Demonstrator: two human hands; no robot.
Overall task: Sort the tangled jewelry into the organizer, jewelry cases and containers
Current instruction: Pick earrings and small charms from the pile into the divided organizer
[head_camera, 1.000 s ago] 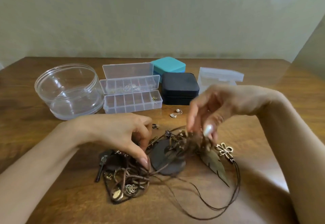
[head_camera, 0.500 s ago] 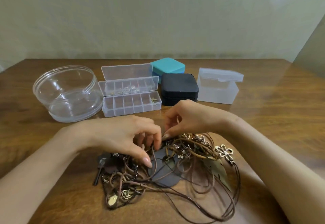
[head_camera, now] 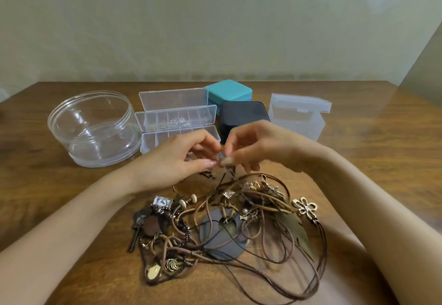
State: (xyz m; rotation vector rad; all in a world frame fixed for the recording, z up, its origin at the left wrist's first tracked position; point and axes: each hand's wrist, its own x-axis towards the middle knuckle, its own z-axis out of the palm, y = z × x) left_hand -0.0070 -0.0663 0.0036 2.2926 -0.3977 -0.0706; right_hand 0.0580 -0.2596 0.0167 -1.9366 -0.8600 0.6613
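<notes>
The left grip (head_camera: 178, 161) and right grip (head_camera: 257, 146) meet fingertip to fingertip above the tangle (head_camera: 222, 228), both pinching one piece (head_camera: 223, 160) too small to identify. A cord (head_camera: 224, 177) runs from it down to the tangle, which lies on the worktop (head_camera: 363, 175) before the organizer (head_camera: 177, 119).

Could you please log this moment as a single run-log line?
stage: untangling | left hand: pinches small piece | right hand: pinches it too | pile: tangled on table | organizer: lid open
</notes>
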